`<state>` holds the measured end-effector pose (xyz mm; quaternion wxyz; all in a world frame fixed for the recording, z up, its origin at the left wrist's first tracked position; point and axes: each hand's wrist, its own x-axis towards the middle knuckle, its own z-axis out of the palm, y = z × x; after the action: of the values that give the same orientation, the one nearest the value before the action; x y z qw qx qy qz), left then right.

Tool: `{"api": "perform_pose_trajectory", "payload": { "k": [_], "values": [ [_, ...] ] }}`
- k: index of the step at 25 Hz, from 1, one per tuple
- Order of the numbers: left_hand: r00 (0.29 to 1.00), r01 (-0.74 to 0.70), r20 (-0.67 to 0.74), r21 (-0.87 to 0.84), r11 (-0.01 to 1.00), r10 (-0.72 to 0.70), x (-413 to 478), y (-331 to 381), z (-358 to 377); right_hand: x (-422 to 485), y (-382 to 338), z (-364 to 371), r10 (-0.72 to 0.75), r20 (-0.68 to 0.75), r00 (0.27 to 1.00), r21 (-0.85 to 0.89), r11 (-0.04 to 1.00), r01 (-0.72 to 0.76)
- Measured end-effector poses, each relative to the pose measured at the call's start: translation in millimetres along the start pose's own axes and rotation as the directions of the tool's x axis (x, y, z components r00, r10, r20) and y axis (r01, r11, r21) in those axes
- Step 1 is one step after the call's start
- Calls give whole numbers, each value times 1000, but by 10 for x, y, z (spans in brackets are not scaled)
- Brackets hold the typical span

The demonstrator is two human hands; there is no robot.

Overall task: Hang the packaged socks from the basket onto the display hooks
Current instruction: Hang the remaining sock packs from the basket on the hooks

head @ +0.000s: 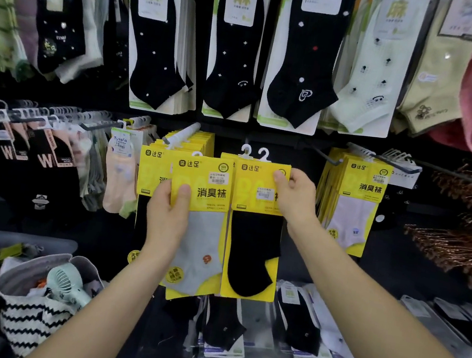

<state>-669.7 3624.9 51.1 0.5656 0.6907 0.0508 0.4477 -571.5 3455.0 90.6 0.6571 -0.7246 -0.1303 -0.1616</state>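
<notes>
Yellow card headers front both packs in the head view. My left hand (168,214) grips the grey sock pack (201,235) at its header, thumb across the front. My right hand (294,200), apart from the left, pinches the black sock pack (251,249) at its top right corner. Both packs are upright, side by side, before the rack's matching yellow packs (358,198). White hangers (245,151) top the black one. I note the zigzag basket (26,322) lower left.

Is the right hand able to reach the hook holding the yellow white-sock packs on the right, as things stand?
Probably yes: the hook juts out just up and right of the right hand with nothing between, though that hand grips the black sock pack.
</notes>
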Motion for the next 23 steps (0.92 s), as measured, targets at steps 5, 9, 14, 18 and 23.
{"api": "perform_pose_trajectory", "payload": {
  "k": [5, 9, 14, 18, 23],
  "values": [
    [1000, 0, 28, -10, 1000, 0, 16, -19, -117, 119, 23, 169, -22, 37, 999, -116, 993, 26],
    [992, 9, 127, -11, 1000, -8, -45, 4, 5, 119, 71, 198, -50, -8, 999, -109, 993, 49],
    [992, 25, 127, -21, 999, -22, -51, 7, 127, 128, 48, 237, -94, 32, 995, -100, 990, 97],
    [983, 43, 177, 9, 999, -44, -35, 12, 218, 124, 43, 234, -22, 45, 999, -227, 973, 31],
    [962, 20, 271, 29, 999, -27, -71, 12, 319, 1, -130, 98, -279, 12, 960, -182, 944, 277]
  ]
}}
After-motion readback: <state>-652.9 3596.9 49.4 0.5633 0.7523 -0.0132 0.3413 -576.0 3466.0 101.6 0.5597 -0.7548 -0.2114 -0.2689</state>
